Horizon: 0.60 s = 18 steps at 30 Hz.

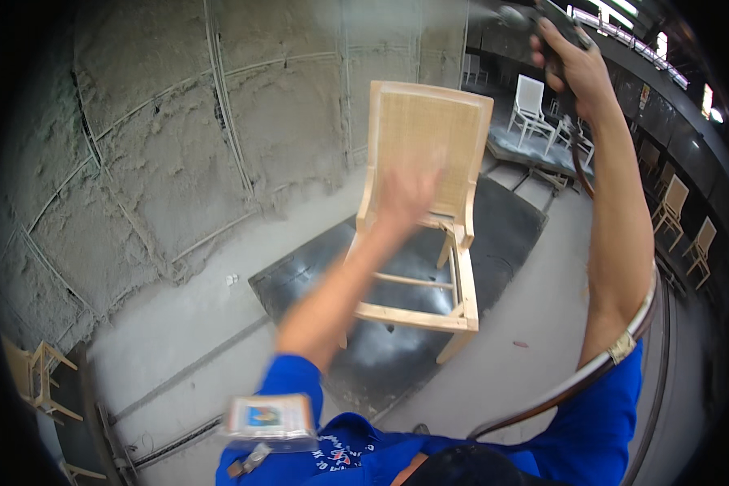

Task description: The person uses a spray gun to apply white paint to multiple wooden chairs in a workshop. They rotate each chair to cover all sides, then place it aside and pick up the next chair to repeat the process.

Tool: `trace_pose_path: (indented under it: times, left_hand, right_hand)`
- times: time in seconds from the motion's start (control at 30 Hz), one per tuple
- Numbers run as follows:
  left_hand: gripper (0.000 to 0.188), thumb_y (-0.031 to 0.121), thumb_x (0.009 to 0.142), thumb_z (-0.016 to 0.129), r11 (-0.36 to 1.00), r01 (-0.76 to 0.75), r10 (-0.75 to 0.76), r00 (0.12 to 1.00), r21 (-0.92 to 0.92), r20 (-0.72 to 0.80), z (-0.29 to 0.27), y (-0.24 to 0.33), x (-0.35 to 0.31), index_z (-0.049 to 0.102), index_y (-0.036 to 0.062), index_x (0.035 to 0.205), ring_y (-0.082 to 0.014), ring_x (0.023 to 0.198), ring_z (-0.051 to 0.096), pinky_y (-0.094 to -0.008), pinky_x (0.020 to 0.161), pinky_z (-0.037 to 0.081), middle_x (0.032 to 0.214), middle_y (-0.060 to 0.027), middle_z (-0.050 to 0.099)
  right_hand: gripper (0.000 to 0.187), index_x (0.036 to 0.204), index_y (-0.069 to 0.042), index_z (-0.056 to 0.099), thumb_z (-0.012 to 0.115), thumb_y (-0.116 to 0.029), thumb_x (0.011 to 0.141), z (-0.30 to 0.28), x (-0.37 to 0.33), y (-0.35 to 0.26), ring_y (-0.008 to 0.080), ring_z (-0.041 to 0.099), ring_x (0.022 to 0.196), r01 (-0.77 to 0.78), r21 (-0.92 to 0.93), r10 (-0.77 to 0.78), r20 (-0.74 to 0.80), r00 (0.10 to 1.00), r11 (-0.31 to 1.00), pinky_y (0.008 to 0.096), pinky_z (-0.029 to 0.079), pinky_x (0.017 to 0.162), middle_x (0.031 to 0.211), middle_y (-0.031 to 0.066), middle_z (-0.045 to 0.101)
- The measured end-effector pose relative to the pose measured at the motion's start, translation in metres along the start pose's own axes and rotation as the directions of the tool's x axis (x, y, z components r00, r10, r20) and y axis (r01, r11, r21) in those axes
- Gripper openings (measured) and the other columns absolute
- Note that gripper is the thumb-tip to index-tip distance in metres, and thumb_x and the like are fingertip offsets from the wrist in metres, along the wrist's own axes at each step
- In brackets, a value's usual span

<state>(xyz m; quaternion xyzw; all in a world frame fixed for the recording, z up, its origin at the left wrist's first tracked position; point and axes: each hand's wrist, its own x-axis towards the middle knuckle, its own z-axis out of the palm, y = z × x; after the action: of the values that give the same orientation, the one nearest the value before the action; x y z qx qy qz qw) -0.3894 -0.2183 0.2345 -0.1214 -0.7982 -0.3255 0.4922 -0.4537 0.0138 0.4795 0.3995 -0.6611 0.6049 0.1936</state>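
Observation:
In front of me stands a bare light-wood chair frame (462,283) with a woven back panel (405,121) and an open seat. My left hand (409,190), smeared by motion, is in front of that panel; whether it touches the chair I cannot tell, nor how its fingers are set. Raised high at the upper right, my right hand (579,69) is closed round a dark spray gun (552,49). A pale mist streams left from the gun's nozzle. From the gun a hose (579,166) hangs behind my right forearm.
The chair is on a dark, shiny platform (494,235). Dust-caked panels (275,121) line the left wall. White chairs (529,105) stand at the back right, wooden chairs (671,206) along the right and at lower left. A thick hose (575,381) loops by my right arm.

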Motion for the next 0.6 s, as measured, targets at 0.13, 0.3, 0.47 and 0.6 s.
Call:
trace_pose_path:
  times: [0.13, 0.3, 0.47, 0.6]
  left_hand:
    - [0.035, 0.021, 0.097, 0.067, 0.671, -0.72, 0.712, 0.692, 0.18, 0.113, -0.096, 0.155, 0.169, 0.071, 0.0111, 0.13, -0.0281, 0.115, 0.065, -0.0407, 0.098, 0.049, 0.123, -0.012, 0.072]
    - [0.031, 0.021, 0.097, 0.068, 0.546, -0.755, 0.466, 0.634, 0.362, 0.618, -0.104, 0.279, 0.208, 0.075, 0.0181, 0.128, -0.0274, 0.108, 0.067, -0.0385, 0.093, 0.052, 0.115, -0.0141, 0.072]
    - [0.019, 0.015, 0.086, 0.074, 0.363, -0.861, 0.538, 0.505, 0.355, 0.675, -0.092, 0.316, 0.218, 0.082, 0.0129, 0.103, -0.0222, 0.087, 0.071, -0.0364, 0.084, 0.055, 0.094, -0.0089, 0.075]
    - [0.016, 0.017, 0.079, 0.076, 0.453, -0.783, 0.317, 0.588, 0.425, 0.744, -0.103, 0.358, 0.221, 0.082, 0.011, 0.093, -0.0184, 0.082, 0.07, -0.0342, 0.079, 0.055, 0.088, -0.0058, 0.077]
  right_hand:
    - [0.017, 0.111, -0.008, 0.066, 0.069, -0.009, 0.094, 0.018, -0.02, -0.024, 0.0092, 0.064, 0.069, 0.071, 0.152, -0.08, 0.052, 0.995, 0.986, 0.0225, 0.045, 0.049, 0.084, 0.0023, 0.068]
    - [0.014, 0.103, -0.006, 0.067, 0.073, -0.017, 0.097, 0.017, -0.038, -0.055, 0.0088, 0.059, 0.064, 0.019, 0.172, -0.033, 0.083, 0.996, 0.985, 0.0226, 0.042, 0.045, 0.081, 0.0031, 0.065]
    - [0.014, 0.105, -0.007, 0.07, 0.072, -0.018, 0.097, -0.009, -0.056, -0.079, 0.0071, 0.057, 0.063, 0.096, 0.181, -0.125, 0.156, 0.98, 0.979, 0.0219, 0.042, 0.045, 0.08, 0.0006, 0.063]
    - [0.018, 0.112, -0.007, 0.069, 0.071, -0.019, 0.098, -0.02, -0.067, -0.093, 0.0053, 0.058, 0.068, 0.159, 0.187, -0.183, 0.12, 0.976, 0.969, 0.0211, 0.043, 0.046, 0.083, -0.0005, 0.063]
